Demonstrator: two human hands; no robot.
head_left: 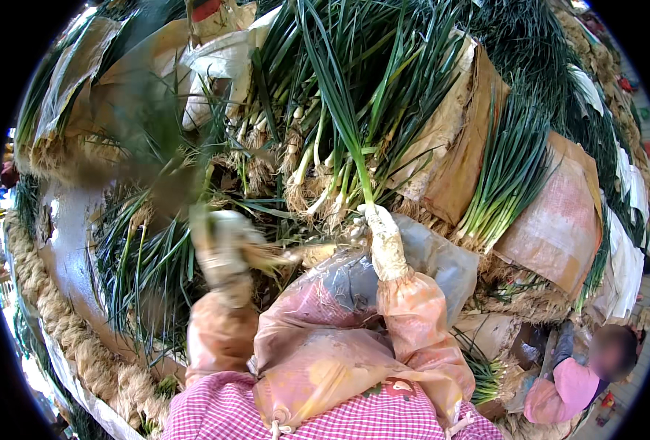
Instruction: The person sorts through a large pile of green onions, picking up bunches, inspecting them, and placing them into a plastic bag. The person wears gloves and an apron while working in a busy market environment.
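Observation:
My right hand (384, 246), in a pale soiled glove, is closed round the lower stem of a long green garlic stalk (363, 170) whose flat leaves lean up over the heap. To the left, my left hand (224, 238), gloved too, is smeared by motion. A blurred green garlic bunch (152, 139) rises from its closed fingers, and pale fuzzy roots show beside it. Ahead of both hands lies a loose heap of green garlic (325, 165), its white bulbs and tan roots toward me. My lap is covered by a soiled plastic apron (317, 359).
More stalks (145, 253) lie at left, beside a thick bank of roots (83, 352). A neat bundle (512, 172) rests at right between brown sacking (460, 147) and a pinkish sack (552, 220). Another person (570, 392) in pink sits at lower right.

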